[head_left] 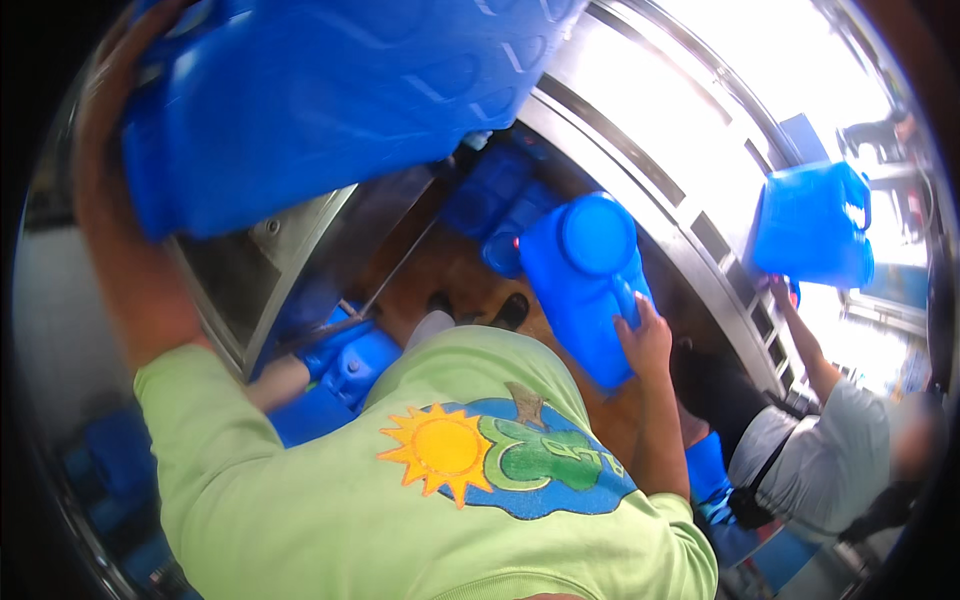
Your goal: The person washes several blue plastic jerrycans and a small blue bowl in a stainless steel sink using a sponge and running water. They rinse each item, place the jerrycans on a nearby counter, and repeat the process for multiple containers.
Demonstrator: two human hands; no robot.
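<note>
My right hand grips the moulded handle of a blue plastic jerrycan with a wide round cap, held low at my right side. Raised high at the upper left is a large blue plastic container with ribbed, stamped-looking sides. My left hand is up at its far left end, and my forearm runs along that end. The fingers there are partly cut off by the picture's edge, and their hold looks wrapped around the container's top end.
A co-worker at right lifts another blue jerrycan beside a steel counter. More blue containers stand low at left under a steel table; others sit ahead on the brown floor.
</note>
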